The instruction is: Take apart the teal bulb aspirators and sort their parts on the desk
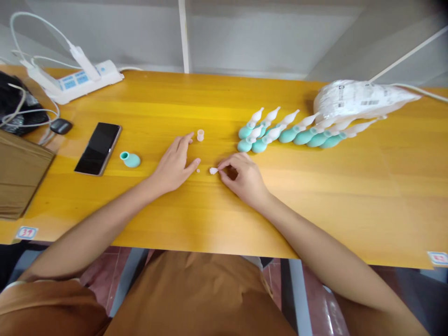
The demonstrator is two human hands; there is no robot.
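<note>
My right hand (243, 177) pinches the narrow end of a small white nozzle tip (213, 171) just above the wooden table. Fingers apart and holding nothing, my left hand (177, 163) rests to the left of it. Beyond the left fingertips stands a small clear plastic collar (200, 135). A tiny pale disc (198, 171) lies between the hands, close to my left thumb. Farther left, a teal rubber bulb (130, 159) lies on its side with its open neck showing. Several teal bulbs with white tips fitted, such as this bulb syringe (259, 145), lie in rows beyond my right hand.
A black phone (98, 148) lies at the left, near a white power strip (87, 81) with cables. A cardboard piece (23, 175) covers the left edge. At the back right sits a white plastic package (360, 100). The wooden table (332, 200) ends before my body.
</note>
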